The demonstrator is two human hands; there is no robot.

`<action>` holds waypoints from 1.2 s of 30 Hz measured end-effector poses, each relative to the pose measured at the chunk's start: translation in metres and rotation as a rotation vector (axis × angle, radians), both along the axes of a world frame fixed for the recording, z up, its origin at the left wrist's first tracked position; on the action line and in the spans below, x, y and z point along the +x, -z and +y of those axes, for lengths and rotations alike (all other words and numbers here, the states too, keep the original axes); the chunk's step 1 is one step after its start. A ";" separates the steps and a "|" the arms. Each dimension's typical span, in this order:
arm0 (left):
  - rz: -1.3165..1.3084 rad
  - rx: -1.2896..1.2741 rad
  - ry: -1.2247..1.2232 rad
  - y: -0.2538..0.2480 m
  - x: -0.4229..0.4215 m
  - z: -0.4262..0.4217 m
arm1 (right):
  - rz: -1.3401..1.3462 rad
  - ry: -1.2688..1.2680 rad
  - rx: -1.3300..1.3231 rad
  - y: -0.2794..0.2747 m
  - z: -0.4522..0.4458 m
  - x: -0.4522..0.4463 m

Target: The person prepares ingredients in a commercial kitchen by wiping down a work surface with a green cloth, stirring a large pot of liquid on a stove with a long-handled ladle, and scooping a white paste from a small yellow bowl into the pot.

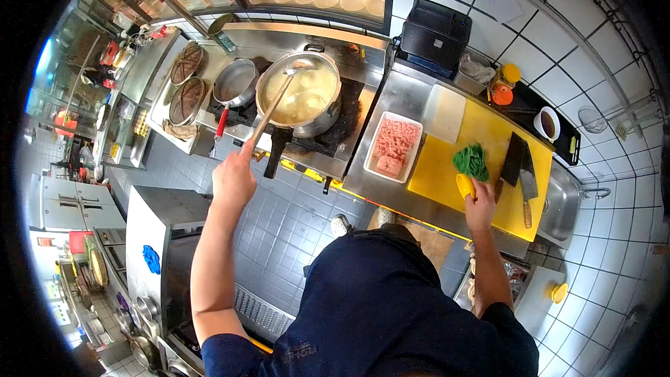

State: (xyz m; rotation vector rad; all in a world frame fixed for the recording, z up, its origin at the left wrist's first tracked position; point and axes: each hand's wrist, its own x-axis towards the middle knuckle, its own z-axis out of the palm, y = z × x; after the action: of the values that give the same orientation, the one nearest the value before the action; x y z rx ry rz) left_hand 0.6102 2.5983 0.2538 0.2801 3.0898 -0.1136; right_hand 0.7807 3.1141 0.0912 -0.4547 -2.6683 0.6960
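Note:
My left hand (pixel 234 178) is closed around the wooden handle of a long-handled cooking utensil (pixel 277 100). Its metal head rests at the far side of a large pot (pixel 335 110), over pale, cloudy liquid; whether it is a ladle or a spatula I cannot tell. My right hand (pixel 480 207) is closed on a small yellow oval dish (pixel 465 186) above the yellow cutting board (pixel 436 176). Just beyond the dish lies a bunch of green leaves (pixel 472 161). To the left, a white tray (pixel 368 165) holds ground meat (pixel 398 141).
Two cleavers (pixel 515 158) lie at the board's right, by the sink (pixel 564 199). A white board (pixel 444 113) overlaps the yellow one. A small saucepan (pixel 236 82) with a red handle stands left of the pot. Behind are a black bin (pixel 436 31) and a dark-filled bowl (pixel 547 123).

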 end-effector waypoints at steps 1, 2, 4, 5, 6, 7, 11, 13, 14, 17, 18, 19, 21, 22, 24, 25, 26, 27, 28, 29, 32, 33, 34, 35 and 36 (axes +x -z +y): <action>-0.023 -0.040 0.024 0.000 -0.008 -0.002 | 0.016 0.001 -0.030 0.001 0.000 0.001; -0.034 -0.084 0.051 -0.001 -0.015 -0.002 | 0.022 0.009 -0.029 0.000 0.000 0.002; -0.058 -0.174 0.105 -0.004 -0.027 0.000 | 0.031 0.026 -0.029 -0.002 0.000 0.006; -0.037 -0.194 0.141 -0.003 -0.032 0.000 | 0.025 0.031 -0.041 0.000 0.002 0.008; -0.015 -0.212 0.177 -0.001 -0.037 0.000 | 0.019 0.035 -0.051 0.002 0.004 0.010; 0.006 -0.230 0.212 0.001 -0.042 0.001 | 0.012 0.038 -0.061 0.003 0.006 0.011; -0.058 -0.307 0.253 0.002 -0.058 0.008 | -0.072 0.069 -0.069 0.005 0.010 0.020; -0.080 -0.301 0.277 -0.001 -0.062 0.010 | -0.059 0.059 -0.033 0.012 0.016 0.023; -0.126 -0.278 0.277 -0.004 -0.065 0.009 | -0.058 0.066 -0.036 0.016 0.017 0.025; -0.231 -0.140 0.345 -0.012 -0.082 -0.006 | -0.047 0.076 -0.050 0.018 0.018 0.027; -0.386 0.018 0.172 -0.028 -0.082 0.002 | -0.036 0.070 -0.059 0.017 0.018 0.028; -0.536 0.176 -0.006 -0.056 -0.077 0.016 | -0.026 0.062 -0.068 0.016 0.019 0.028; -0.725 0.543 -0.283 -0.071 -0.074 0.018 | -0.005 0.070 -0.073 0.012 0.016 0.025; -0.762 0.713 -0.360 -0.069 -0.072 0.012 | 0.004 0.074 -0.076 0.011 0.014 0.023; -0.824 1.056 -0.511 -0.062 -0.067 -0.002 | 0.035 0.083 -0.086 0.010 0.011 0.019; -0.803 1.151 -0.557 -0.054 -0.063 -0.009 | 0.050 0.088 -0.091 0.010 0.010 0.017; -0.786 1.264 -0.603 -0.048 -0.055 -0.013 | 0.044 0.091 -0.119 0.012 0.010 0.014; -0.767 1.377 -0.649 -0.044 -0.045 -0.015 | 0.039 0.095 -0.147 0.015 0.010 0.010; -0.744 1.493 -0.694 -0.039 -0.036 -0.017 | 0.035 0.097 -0.173 0.015 0.011 0.006; -0.746 1.599 -0.669 -0.030 -0.027 -0.022 | 0.036 0.104 -0.209 0.014 0.010 0.001; -0.692 1.794 -0.715 -0.024 0.000 -0.020 | 0.051 0.101 -0.348 0.007 0.005 -0.019; -0.663 1.852 -0.736 -0.022 0.008 -0.020 | 0.064 0.093 -0.419 0.005 0.001 -0.027; -0.652 1.890 -0.740 -0.021 0.014 -0.019 | 0.077 0.086 -0.491 0.002 -0.002 -0.035; -0.640 1.928 -0.745 -0.022 0.020 -0.019 | 0.013 0.111 -0.623 -0.004 -0.003 -0.042; -0.629 1.966 -0.749 -0.023 0.025 -0.019 | -0.054 0.136 -0.755 -0.026 -0.012 -0.052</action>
State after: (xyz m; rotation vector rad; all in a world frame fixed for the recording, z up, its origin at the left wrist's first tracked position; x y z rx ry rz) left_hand 0.6356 2.5795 0.2766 -0.6623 1.4109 2.2487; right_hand 0.7289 3.1025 0.1177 -0.8345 -2.3015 1.6568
